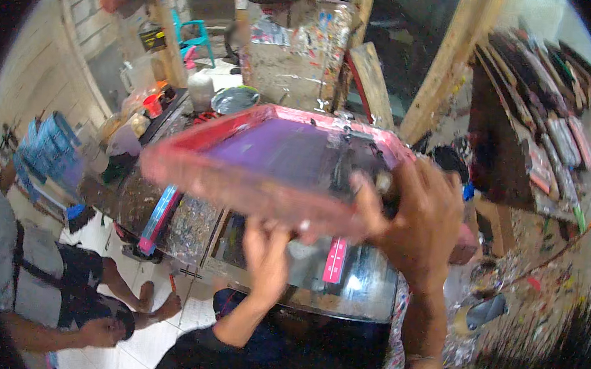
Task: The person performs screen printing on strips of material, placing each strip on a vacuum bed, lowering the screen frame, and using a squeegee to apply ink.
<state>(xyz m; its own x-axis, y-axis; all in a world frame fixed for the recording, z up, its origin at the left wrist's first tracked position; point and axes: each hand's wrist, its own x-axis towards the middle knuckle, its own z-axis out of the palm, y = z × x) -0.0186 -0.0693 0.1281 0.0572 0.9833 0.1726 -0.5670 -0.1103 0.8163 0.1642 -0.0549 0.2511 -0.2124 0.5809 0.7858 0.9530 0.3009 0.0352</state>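
Observation:
A screen printing frame (pixel 266 199) with pinkish-red, paint-stained rails is held tilted above a glass-topped table (pixel 302 282). Its purple mesh (pixel 264 147) has dark ink smears toward the right. My right hand (pixel 421 219) is closed around the frame's right side, its thumb reaching over the near corner. Something dark lies between that thumb and the fingers; I cannot make out what. My left hand (pixel 265 262) grips the near rail from below, with its fingertips hidden behind it. Under the frame, a pink printed strip (pixel 334 260) lies on the glass.
A blue and pink strip (pixel 159 219) lies on the table's left part. Wooden-handled squeegees (pixel 531 99) fill a rack at the right. A tape roll (pixel 469 319) rests at lower right. Another person (pixel 60 270) is at lower left, holding a thin orange object. A red cup (pixel 152 106) stands farther back.

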